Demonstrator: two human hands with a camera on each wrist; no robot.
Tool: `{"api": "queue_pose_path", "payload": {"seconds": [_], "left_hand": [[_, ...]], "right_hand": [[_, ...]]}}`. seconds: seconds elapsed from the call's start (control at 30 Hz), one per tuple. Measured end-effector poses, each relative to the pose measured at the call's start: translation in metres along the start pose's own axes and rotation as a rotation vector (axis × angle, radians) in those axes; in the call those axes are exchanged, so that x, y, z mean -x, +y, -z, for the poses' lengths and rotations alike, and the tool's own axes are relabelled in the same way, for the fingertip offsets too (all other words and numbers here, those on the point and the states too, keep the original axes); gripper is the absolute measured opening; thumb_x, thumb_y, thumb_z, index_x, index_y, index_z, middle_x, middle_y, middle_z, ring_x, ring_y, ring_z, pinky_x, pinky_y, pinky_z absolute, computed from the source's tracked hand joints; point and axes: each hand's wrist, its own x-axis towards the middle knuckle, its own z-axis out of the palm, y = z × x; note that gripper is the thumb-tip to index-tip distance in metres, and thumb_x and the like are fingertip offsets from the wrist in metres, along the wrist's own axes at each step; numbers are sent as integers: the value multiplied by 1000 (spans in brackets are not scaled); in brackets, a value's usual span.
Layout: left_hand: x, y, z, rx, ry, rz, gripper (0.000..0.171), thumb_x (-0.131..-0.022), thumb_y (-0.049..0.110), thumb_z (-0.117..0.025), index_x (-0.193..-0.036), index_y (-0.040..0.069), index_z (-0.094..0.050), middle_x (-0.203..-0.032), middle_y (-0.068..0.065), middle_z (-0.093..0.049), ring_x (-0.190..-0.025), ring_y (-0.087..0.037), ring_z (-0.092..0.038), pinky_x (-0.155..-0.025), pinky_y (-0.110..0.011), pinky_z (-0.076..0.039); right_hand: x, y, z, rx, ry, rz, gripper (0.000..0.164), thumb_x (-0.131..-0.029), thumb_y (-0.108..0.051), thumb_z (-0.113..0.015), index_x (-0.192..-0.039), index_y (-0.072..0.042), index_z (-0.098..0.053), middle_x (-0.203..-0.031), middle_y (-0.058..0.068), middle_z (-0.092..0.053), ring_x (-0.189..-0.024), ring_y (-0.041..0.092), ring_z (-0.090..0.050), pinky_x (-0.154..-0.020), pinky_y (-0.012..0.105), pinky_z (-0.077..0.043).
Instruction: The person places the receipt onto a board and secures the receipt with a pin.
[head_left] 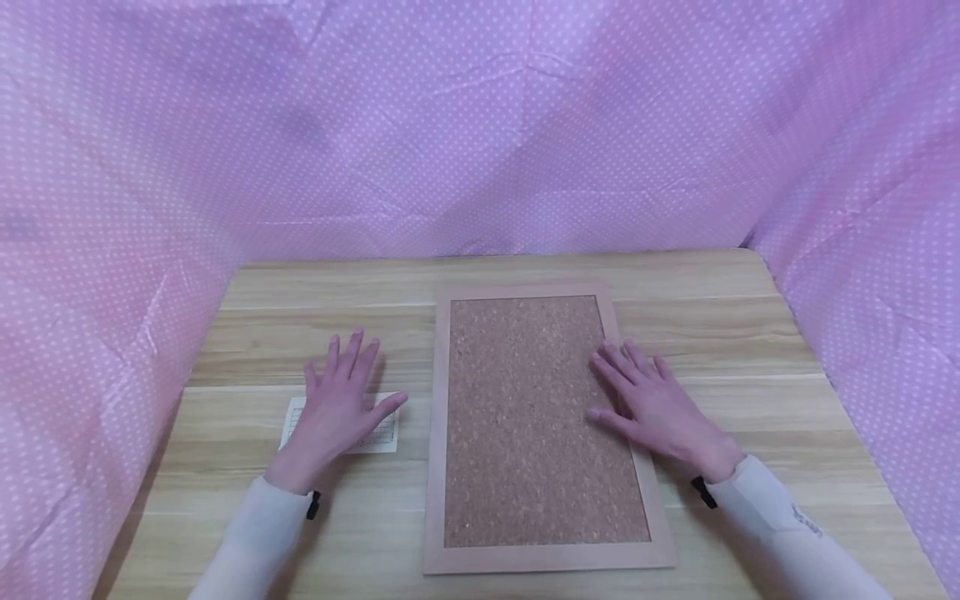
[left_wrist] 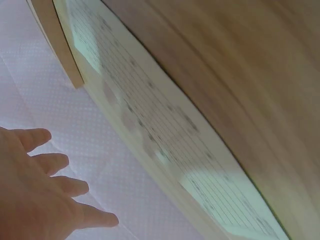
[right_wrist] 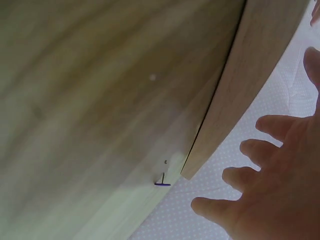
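Observation:
A wood-framed cork board (head_left: 536,433) lies flat on the table, long side running away from me. To its left is a white printed card (head_left: 386,429) with ruled lines, partly covered from above by my left hand (head_left: 337,412). That hand is spread, palm down, and the left wrist view shows a gap between its fingers (left_wrist: 70,185) and the card (left_wrist: 160,105). My right hand (head_left: 663,408) is held with fingers extended over the board's right edge. In the right wrist view its fingers (right_wrist: 242,177) are apart from the wooden frame (right_wrist: 250,70). Neither hand holds anything.
The light wood table (head_left: 765,350) has rounded far corners. Pink dotted cloth (head_left: 480,133) hangs behind it and along both sides. A small T-shaped dark blue thing or mark (right_wrist: 162,183) shows on the table right of the board; its kind is unclear.

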Motion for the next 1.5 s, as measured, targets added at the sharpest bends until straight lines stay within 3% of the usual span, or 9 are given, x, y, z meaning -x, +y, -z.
{"api": "queue_pose_path", "payload": {"seconds": [0.37,0.77,0.93,1.2,1.5], "left_hand": [[13,-30,10,15,7,8,95,-97,59,-63,-164,4,-24,-171,-20,-12,-154,-51,-5,-111,-80,-5],[33,-67,19,82,6,40,90,-101,54,-61,-162,0,-23,-170,-25,-11,-153,-54,-7,-109,-81,-8],[40,-81,23,124,17,45,90,-102,50,-62,-162,-4,-21,-168,-28,-14,-152,-54,-10,-113,-76,-11],[47,-91,30,191,1,64,90,-102,45,-64,-163,-3,-18,-167,-30,-16,-150,-54,-16,-116,-69,-16],[49,-96,31,182,-14,107,74,-97,38,-74,-150,-5,-45,-148,-33,-42,-134,-56,-40,-106,-72,-31]], "right_hand": [[0,-1,-3,13,-90,42,86,-99,-63,-56,-162,-9,-32,-171,14,-19,-155,44,-13,-114,74,-16],[0,-1,-2,10,-79,55,84,-100,-60,-57,-162,-8,-34,-170,14,-22,-155,44,-16,-113,74,-20],[0,-2,-2,14,-87,54,85,-100,-60,-57,-162,-8,-33,-171,14,-21,-155,44,-15,-113,73,-20],[0,-2,-1,20,-88,56,85,-100,-59,-58,-162,-7,-33,-171,14,-20,-155,45,-15,-113,73,-22],[1,-2,-1,13,-94,59,85,-100,-59,-58,-162,-6,-32,-171,14,-20,-155,45,-14,-113,73,-21]]}}
